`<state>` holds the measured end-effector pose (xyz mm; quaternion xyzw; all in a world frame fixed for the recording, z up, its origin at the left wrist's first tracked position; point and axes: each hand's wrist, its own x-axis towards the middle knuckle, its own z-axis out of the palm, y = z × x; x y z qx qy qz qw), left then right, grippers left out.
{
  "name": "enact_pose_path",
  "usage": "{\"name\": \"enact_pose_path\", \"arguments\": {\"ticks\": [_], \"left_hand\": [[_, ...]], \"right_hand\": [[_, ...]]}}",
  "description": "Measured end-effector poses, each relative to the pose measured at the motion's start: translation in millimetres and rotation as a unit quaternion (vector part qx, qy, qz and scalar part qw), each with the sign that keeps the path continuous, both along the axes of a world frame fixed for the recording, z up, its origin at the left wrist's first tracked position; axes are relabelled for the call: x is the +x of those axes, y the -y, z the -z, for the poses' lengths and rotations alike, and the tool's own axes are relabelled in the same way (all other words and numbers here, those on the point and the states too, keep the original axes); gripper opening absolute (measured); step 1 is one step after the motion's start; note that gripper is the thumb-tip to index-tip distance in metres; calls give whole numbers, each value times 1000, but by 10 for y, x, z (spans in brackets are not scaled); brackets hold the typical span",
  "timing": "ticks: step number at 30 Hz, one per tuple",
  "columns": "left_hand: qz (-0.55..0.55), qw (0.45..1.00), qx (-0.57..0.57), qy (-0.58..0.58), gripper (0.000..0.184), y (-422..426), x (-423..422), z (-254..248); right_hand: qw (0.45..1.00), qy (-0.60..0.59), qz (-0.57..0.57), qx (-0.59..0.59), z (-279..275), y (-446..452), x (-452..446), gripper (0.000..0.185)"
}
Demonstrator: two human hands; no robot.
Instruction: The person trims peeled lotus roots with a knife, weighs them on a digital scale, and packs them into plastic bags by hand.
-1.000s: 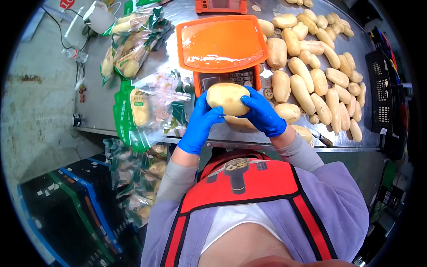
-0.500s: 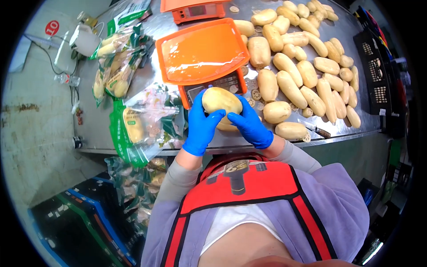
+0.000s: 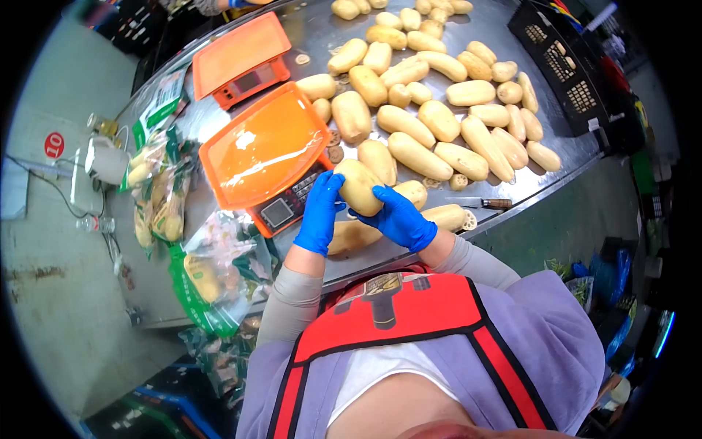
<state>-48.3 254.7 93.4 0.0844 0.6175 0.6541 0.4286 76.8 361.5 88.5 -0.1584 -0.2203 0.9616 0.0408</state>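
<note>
Between my blue-gloved hands is a thick, pale lotus root section (image 3: 358,187), tilted and held just above the table. My left hand (image 3: 319,214) grips its left side, fingers closed. My right hand (image 3: 401,221) wraps its lower right end, with the thumb on top. Beneath them another lotus root (image 3: 352,238) lies by the table edge. Just left stands an orange scale (image 3: 267,143) with a keypad and display. A lotus root with a cut, holed end (image 3: 446,216) and a wooden-handled knife (image 3: 496,204) lie to the right.
Many lotus roots (image 3: 439,121) and a few cut slices cover the metal table. A second orange scale (image 3: 241,58) stands further back. Printed plastic bags (image 3: 212,282) holding lotus root lie left. A black crate (image 3: 563,69) is at the right edge.
My view has turned, so the table appears slanted. The held lotus root has gone from lying crosswise to a more lengthwise tilt, and my hands have shifted their hold around it.
</note>
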Motion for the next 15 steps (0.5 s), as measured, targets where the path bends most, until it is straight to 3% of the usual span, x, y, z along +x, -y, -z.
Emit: {"name": "enact_pose_path", "arguments": {"ticks": [4,7,8,9,11,13,14,15], "left_hand": [[12,998,14,61,23,-182,22,43],[39,998,-26,45,18,-331,39,230],[43,996,-56,58,17,-393,82,209],[54,995,-63,58,23,-437,127,195],[57,996,-23,64,28,-477,233,142],[47,997,4,69,29,-424,158,173],[34,996,36,72,30,-388,81,192],[37,998,49,34,27,-319,-17,243]], "right_hand": [[995,-26,50,80,68,-93,117,49],[963,65,97,244,130,-217,226,46],[976,102,72,179,46,-269,321,46],[973,102,84,187,46,-371,350,46],[988,41,138,56,161,-478,430,47],[975,55,214,24,160,-857,556,38],[986,-4,161,-33,427,-1293,731,38],[961,56,251,102,273,-1561,796,38]]}}
